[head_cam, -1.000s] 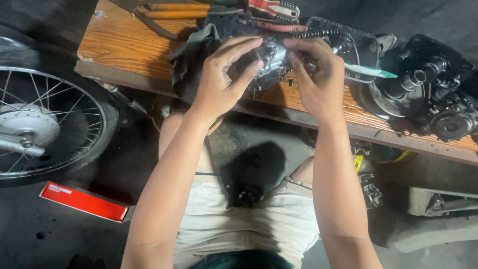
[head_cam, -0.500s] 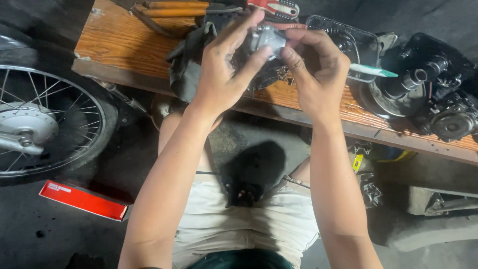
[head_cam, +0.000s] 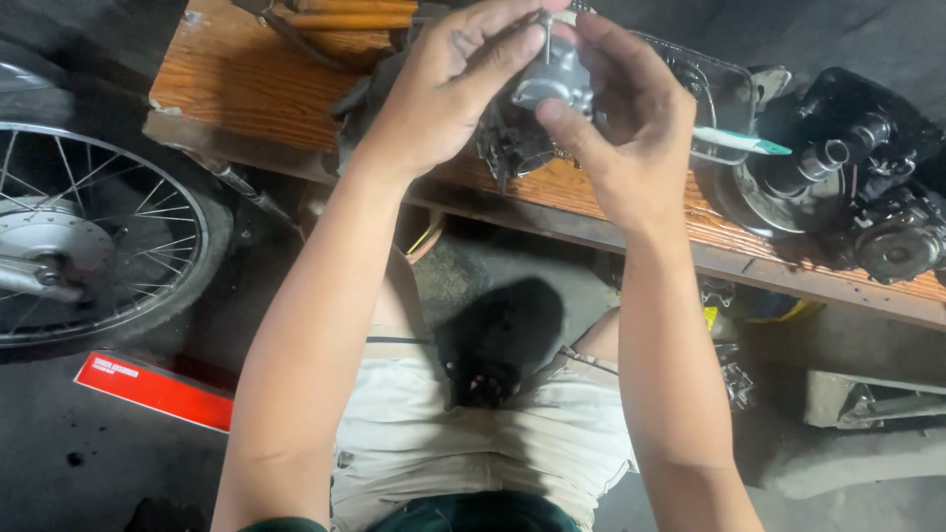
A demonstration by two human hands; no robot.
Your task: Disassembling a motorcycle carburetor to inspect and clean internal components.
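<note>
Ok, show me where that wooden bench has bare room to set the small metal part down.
Bare wood on the bench lies left of the left hand, below the orange-handled tools. A narrow strip runs along the front edge under the right hand. The right end is crowded by the black engine parts.

We are in a motorcycle repair workshop: spoked wheel (head_cam: 94, 236), engine (head_cam: 857, 187) on the wooden bench (head_cam: 227, 89), grimy floor (head_cam: 59, 473).

Your left hand (head_cam: 448, 94) and right hand (head_cam: 631, 133) hold together a small grey metal part (head_cam: 560, 79) above the wooden bench (head_cam: 246, 89). A black engine (head_cam: 857, 187) sits on the bench, a spoked wheel (head_cam: 89, 236) beside it.
</note>
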